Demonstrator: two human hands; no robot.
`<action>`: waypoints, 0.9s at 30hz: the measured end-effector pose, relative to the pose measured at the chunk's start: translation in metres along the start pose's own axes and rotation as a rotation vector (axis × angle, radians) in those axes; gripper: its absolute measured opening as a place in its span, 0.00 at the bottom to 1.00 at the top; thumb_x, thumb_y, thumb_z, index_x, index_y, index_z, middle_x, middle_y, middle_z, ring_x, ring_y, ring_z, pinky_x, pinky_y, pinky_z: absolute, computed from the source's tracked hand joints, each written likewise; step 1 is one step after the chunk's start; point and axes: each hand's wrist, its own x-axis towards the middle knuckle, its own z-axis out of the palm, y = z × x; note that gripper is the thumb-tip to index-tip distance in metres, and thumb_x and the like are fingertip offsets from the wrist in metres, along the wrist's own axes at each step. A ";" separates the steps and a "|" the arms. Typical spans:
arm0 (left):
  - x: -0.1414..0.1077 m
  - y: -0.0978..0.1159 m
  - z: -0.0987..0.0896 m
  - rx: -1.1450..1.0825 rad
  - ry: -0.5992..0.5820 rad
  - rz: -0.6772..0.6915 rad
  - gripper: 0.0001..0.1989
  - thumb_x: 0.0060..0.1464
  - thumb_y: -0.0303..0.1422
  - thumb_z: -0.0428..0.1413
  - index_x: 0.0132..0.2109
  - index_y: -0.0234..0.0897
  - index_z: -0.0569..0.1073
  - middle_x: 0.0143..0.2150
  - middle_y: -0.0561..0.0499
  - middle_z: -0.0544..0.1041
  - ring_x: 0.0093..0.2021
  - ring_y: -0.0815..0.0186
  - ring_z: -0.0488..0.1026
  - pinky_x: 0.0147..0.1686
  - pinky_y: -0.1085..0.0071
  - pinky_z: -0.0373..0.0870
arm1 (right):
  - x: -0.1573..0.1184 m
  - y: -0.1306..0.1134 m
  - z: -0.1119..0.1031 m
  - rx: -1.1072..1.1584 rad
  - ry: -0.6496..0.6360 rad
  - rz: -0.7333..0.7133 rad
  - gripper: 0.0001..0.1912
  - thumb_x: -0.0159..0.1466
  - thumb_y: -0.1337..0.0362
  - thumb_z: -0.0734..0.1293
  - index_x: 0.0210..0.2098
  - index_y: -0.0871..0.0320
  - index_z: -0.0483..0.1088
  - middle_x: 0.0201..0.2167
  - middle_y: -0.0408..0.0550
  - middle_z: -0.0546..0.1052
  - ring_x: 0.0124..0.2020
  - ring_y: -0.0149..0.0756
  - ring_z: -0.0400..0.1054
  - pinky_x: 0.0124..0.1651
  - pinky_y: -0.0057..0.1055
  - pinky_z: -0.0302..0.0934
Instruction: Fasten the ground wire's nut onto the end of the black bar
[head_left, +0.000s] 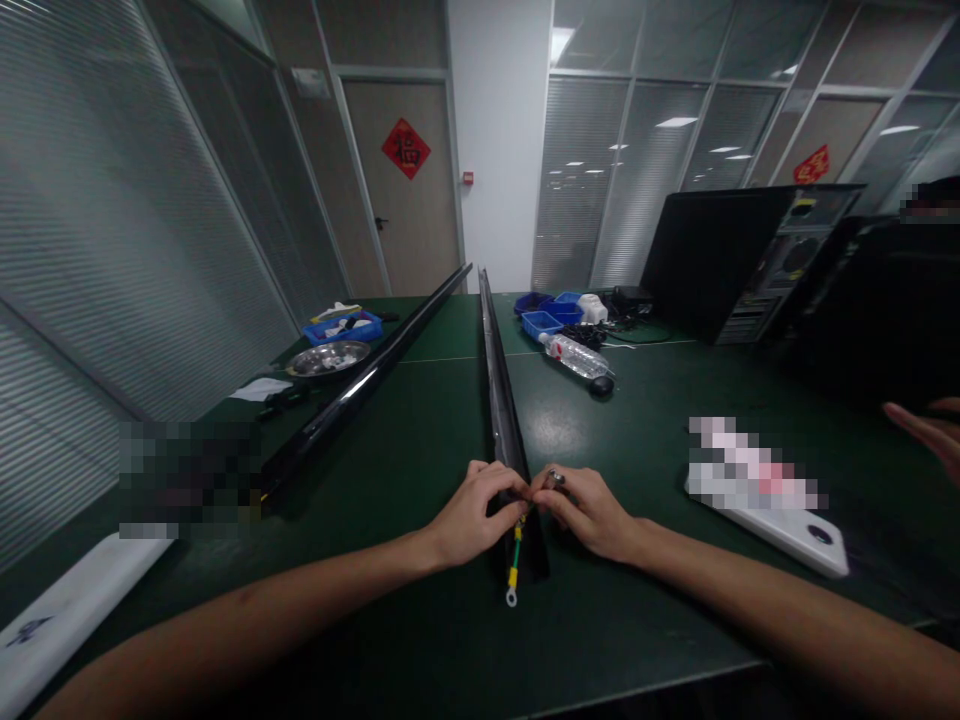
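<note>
A long black channel (491, 370) runs away from me along the green table (420, 400). Over its near end, my left hand (484, 508) is pinched, thumb and fingers at the upper part of a short yellow-green cable (516, 555). The cable hangs toward me and ends in a metal ring terminal (511, 597). My right hand (581, 505), with a ring on one finger, is pinched right beside it, fingertips touching the left ones; what it holds is hidden between the fingers.
Another black channel (375, 372) lies to the left, near a metal bowl (328, 359) and a blue tray (343, 327). Blue bins (541, 323), a plastic bottle (576, 356) and a computer tower (720, 260) stand right. Another person's hand (930, 432) is at the right edge.
</note>
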 end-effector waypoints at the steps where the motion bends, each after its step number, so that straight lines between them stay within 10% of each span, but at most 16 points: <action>1: 0.000 0.001 0.000 0.000 0.002 -0.002 0.02 0.65 0.29 0.57 0.42 0.38 0.75 0.41 0.53 0.77 0.46 0.62 0.72 0.51 0.64 0.57 | 0.000 0.000 0.000 0.008 0.002 0.005 0.14 0.77 0.59 0.61 0.38 0.59 0.71 0.27 0.42 0.73 0.23 0.28 0.65 0.30 0.25 0.62; 27: 0.001 0.004 -0.002 0.015 -0.039 -0.028 0.04 0.66 0.31 0.56 0.42 0.38 0.76 0.43 0.51 0.79 0.47 0.60 0.72 0.52 0.63 0.58 | -0.002 0.003 0.002 0.042 0.024 0.014 0.11 0.74 0.58 0.66 0.38 0.59 0.73 0.27 0.41 0.75 0.24 0.29 0.68 0.34 0.25 0.64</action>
